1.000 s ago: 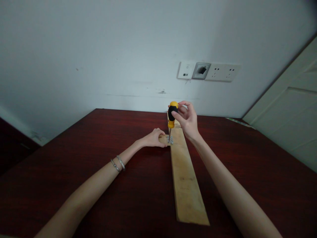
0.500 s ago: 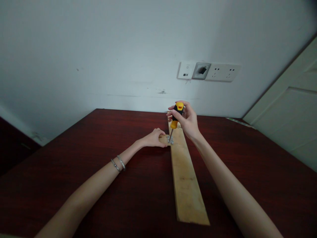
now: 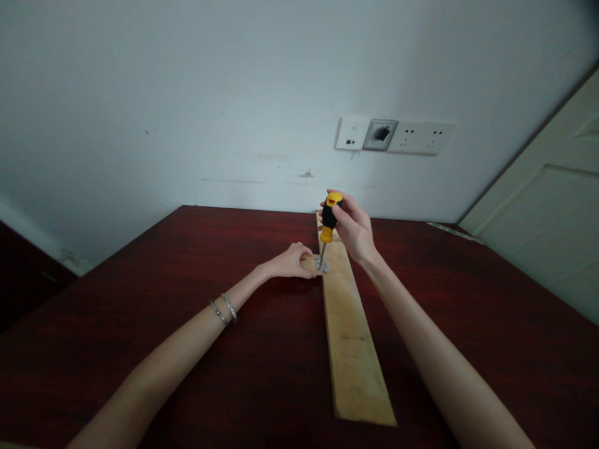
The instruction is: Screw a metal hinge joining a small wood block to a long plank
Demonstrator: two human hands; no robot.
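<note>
Right hand (image 3: 355, 231) grips the screwdriver (image 3: 329, 215), tip at metal plate (image 3: 324, 264); left hand (image 3: 290, 260) clasps wood block (image 3: 309, 265) beside.

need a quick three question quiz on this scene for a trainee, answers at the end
1. Which hand holds the screwdriver?
2. True or false: two bracelets circle the left forearm.
3. The screwdriver's tip points down at:
a) the wall sockets
b) the metal fitting
c) the near end of the long board

Key:
1. The right hand
2. True
3. b
</note>
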